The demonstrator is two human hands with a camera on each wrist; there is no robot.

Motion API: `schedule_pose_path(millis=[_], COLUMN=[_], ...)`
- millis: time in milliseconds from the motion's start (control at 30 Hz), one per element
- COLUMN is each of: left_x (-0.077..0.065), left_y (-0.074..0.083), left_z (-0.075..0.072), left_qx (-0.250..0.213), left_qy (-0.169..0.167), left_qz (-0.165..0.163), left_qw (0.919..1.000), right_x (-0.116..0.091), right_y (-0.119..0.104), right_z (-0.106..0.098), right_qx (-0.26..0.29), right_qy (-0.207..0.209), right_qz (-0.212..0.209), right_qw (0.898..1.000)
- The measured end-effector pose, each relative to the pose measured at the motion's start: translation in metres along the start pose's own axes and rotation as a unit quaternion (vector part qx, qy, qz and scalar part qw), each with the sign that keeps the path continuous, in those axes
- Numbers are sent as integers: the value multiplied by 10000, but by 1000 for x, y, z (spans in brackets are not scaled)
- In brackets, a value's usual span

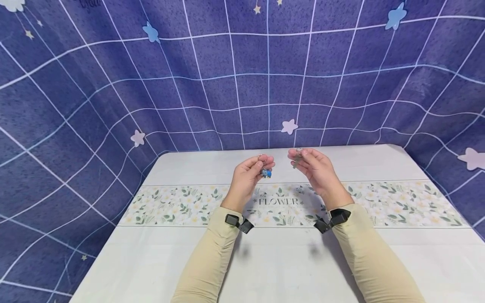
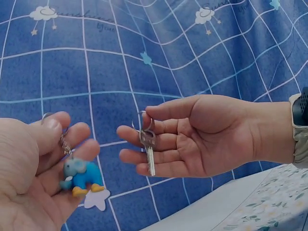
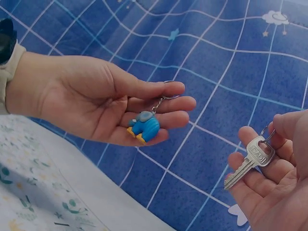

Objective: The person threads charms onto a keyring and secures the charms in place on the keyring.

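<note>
My left hand (image 1: 247, 179) pinches the metal ring of a keychain between thumb and index finger. From its short chain hangs a blue elephant charm (image 2: 82, 175) with yellow feet, lying against the fingers. Across a small gap, my right hand (image 1: 316, 170) pinches a split ring (image 2: 145, 122) with the thumb and a finger. A silver key (image 3: 251, 161) hangs from that ring, blade pointing down in front of the fingers. Both palms face inward, and the two hands are held apart above the table. The key and the elephant keychain are separate.
Below the hands lies a white table (image 1: 276, 261) with a floral band (image 1: 174, 206) printed "FLOWER" across it. A blue curtain (image 1: 250, 92) with white grid lines and stars hangs behind and at the sides. Each wrist wears a black camera strap (image 1: 238, 222).
</note>
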State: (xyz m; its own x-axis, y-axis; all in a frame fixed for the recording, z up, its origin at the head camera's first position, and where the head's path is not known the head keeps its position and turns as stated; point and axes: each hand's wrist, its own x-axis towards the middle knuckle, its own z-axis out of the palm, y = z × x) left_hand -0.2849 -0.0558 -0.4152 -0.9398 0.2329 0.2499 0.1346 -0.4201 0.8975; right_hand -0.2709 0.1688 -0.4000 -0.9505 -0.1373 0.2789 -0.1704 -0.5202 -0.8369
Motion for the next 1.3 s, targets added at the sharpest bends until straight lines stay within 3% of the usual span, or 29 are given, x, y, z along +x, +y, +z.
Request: schedule_pose_path(millis=[200, 600, 967, 1300], left_x=[-1, -1, -8, -9], left_y=[-2, 3, 9, 12], left_z=[2, 10, 15, 18], left_qx=[-375, -503, -283, -195], left_qy=[-120, -136, -54, -211], left_qz=[-33, -200, -142, -160], left_qw=[9992, 9984, 9995, 9995], right_x=[-1, 0, -6, -9], right_y=[0, 7, 13, 10], right_z=[5, 13, 19, 22], right_qx=[-187, -961, -1365, -1659], right_qy=[-58, -166, -447, -621], right_qz=[-22, -97, -451, -690], right_qw=[9998, 9952, 9886, 9818])
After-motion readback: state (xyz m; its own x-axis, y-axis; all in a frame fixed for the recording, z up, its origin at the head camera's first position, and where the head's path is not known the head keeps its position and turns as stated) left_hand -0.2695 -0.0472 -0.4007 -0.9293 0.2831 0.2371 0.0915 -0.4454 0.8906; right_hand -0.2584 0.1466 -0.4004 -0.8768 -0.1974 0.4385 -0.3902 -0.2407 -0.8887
